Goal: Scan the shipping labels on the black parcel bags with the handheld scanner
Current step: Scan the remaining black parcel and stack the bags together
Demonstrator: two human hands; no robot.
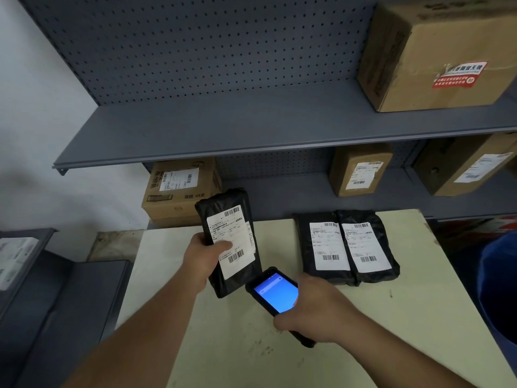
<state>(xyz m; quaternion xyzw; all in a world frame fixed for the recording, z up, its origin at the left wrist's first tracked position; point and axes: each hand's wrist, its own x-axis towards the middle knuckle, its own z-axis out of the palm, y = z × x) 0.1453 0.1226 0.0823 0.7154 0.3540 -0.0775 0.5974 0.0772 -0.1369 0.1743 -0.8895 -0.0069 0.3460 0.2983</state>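
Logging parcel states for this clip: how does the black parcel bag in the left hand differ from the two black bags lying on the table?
The held black plastic parcel bag is lifted off the cream table and tilted, in the left hand; the two black plastic bags lie flat, side by side, untouched. The thumb partly covers the held bag's label; theirs are fully exposed. The handheld scanner in the right hand sits near the held bag only. All carry white barcode labels, face up.
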